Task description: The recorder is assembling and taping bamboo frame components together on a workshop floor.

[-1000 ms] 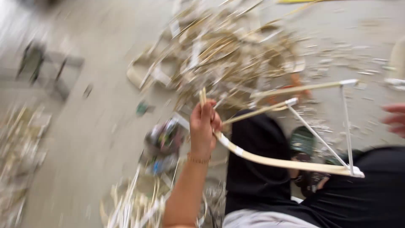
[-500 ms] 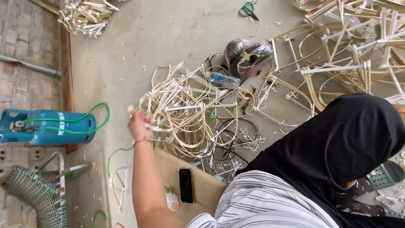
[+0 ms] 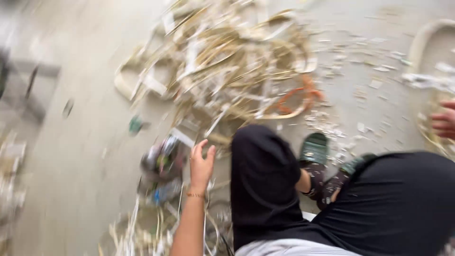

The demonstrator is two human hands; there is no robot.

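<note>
head view: left grip (image 3: 201, 166) open, just below cane heap (image 3: 222, 61)

Pale tan cane strips (image 3: 227, 61), green sandals (image 3: 314, 149), blk trousers (image 3: 265, 175)

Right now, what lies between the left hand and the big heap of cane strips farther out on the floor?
In the blurred head view, loose pale strips and scraps lie between the left hand and the heap of cane strips; no bare gap shows.

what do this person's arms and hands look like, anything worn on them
The left hand is bare, with a thin gold-coloured bracelet at the wrist and no sleeve on the forearm. The right hand shows only at the picture's edge, blurred; no glove or ring can be made out.
</note>
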